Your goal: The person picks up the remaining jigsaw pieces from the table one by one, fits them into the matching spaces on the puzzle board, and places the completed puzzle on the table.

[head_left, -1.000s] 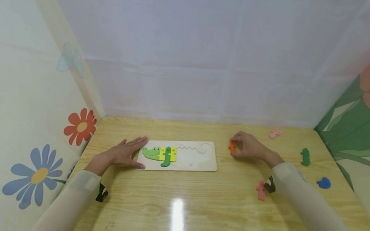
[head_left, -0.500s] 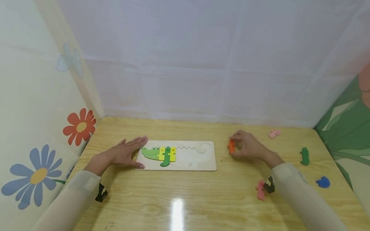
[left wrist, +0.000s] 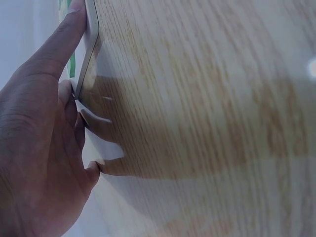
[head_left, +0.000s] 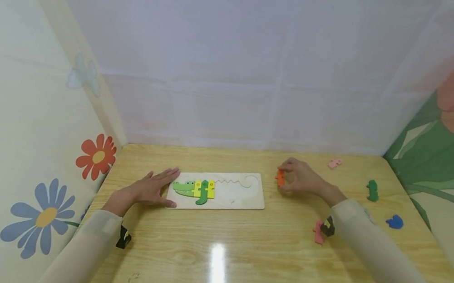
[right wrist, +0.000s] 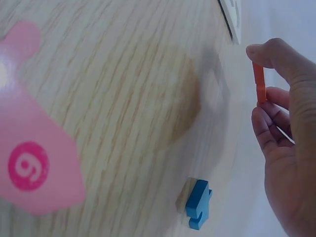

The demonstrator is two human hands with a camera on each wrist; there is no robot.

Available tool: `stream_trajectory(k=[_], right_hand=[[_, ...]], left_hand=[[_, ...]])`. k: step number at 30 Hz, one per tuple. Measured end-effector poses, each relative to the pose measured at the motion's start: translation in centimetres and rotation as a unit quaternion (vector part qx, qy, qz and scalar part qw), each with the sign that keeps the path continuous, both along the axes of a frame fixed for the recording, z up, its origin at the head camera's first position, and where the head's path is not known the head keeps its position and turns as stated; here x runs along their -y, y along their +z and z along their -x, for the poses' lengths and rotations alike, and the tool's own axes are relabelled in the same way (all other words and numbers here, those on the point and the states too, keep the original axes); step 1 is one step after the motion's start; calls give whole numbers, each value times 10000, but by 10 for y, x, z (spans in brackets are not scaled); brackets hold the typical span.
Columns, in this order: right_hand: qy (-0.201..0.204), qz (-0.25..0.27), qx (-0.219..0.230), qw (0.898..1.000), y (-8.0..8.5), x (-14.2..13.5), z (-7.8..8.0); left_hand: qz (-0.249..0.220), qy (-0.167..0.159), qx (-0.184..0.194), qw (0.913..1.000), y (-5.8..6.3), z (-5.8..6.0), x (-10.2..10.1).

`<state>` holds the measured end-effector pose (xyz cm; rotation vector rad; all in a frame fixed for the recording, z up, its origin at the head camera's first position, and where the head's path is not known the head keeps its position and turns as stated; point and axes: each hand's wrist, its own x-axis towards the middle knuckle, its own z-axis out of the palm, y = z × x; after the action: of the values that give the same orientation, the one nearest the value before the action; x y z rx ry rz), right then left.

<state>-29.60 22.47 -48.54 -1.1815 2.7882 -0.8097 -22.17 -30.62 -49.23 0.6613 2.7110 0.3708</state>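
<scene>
A pale wooden puzzle board [head_left: 242,197] lies on the table, with a green crocodile head piece [head_left: 183,188], yellow pieces [head_left: 197,189] and a green leg piece [head_left: 203,193] joined at its left. My left hand [head_left: 150,188] rests at the board's left end, thumb and fingers spread along it; the left wrist view shows the thumb [left wrist: 61,42] on the board's edge. Right of the board, my right hand [head_left: 305,181] pinches an orange puzzle piece [head_left: 280,178] between thumb and fingers. The right wrist view shows this orange piece [right wrist: 259,83] edge-on, held upright.
At the right lie a small pink piece [head_left: 335,163], a green piece [head_left: 372,190] and a blue piece [head_left: 395,221]. A larger pink piece [head_left: 318,233] is partly hidden by the right wrist's camera; its printed digit shows in the right wrist view. A blue piece [right wrist: 199,203] appears there too.
My right hand has moved slightly left toward the board with the orange puzzle piece. The left hand stays on the board, and the whole head view has shifted a little.
</scene>
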Motion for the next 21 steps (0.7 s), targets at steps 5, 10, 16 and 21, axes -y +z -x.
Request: stream_trajectory(k=[5,10,16,21], right_hand=[[40,98,12,9999,1,3,0],[96,206,39,9997,3,6,0],[114,325,65,9994,7,11,-1],[220,413,-18,9989,7,16,-2]], left_hand=[[9,-14,-38,10000,0,-1,0],[-29,20,-57,10000,0,-2,0],[-55,45,0,10000,1,-2,-1],[-93,63,57,9999,2,-2,0]])
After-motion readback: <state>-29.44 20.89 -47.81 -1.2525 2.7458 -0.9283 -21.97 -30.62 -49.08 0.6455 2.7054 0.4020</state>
